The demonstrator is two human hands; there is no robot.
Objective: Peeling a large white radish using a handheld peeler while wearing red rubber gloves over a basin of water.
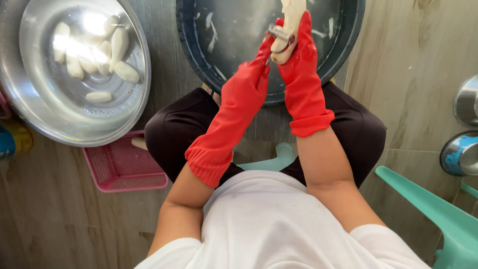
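Both my hands wear long red rubber gloves and are raised over a dark round basin [199,55]. My right hand [300,47] grips a pale peeled root vegetable [290,17], held upright, its top cut off by the frame. My left hand [256,62] holds a metal peeler [277,34] against the vegetable's lower part. White peel strips [213,31] lie inside the basin. A steel bowl [30,114] at the upper left holds several peeled pale pieces [94,50] in water.
A pink plastic basket [124,167] sits by my left knee with a pale piece at its edge. I sit on a teal stool [279,157]. A teal chair part [438,214] and two metal bowls [465,102] stand at the right.
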